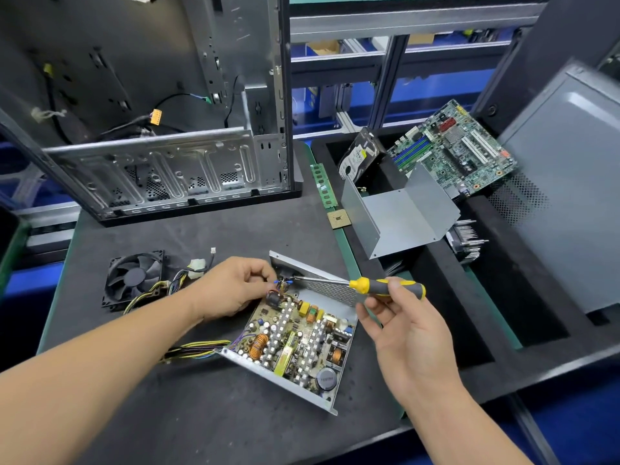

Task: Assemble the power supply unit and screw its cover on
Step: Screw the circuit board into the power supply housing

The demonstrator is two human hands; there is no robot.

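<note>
Landmark: the open power supply tray (330, 402), lying on the dark bench mat (201, 414), is taken as reference for all places.
Circuit board: the board (295, 340) is seated inside the tray, its components exposed.
Cover: the bent metal cover (399, 213) is set well apart, beyond the tray's far right corner, in the foam bin; it is not yet fitted.
Fan: the black fan (134, 278) is lying outside the tray, off its far left side, tied to it by yellow and black wires.
Left hand: the left hand (231, 286) is placed at the tray's far corner, fingertips pinched on something small by the blue-tipped wires; what is pinched cannot be told.
Right hand: the right hand (399, 317) is held just beyond the tray's right edge, fingers curled round the handle of the yellow screwdriver (385, 286).
Screwdriver tip: the shaft is laid across the perforated wall, the tip brought to the far corner beside the left fingertips.
Step judged: a screw or terminal at that corner appears to be being fastened.
Advice: the shaft should be lined up square with the screw, the wires held clear of the tip, and light pressure applied before turning so that slipping onto the board is avoided.
</note>
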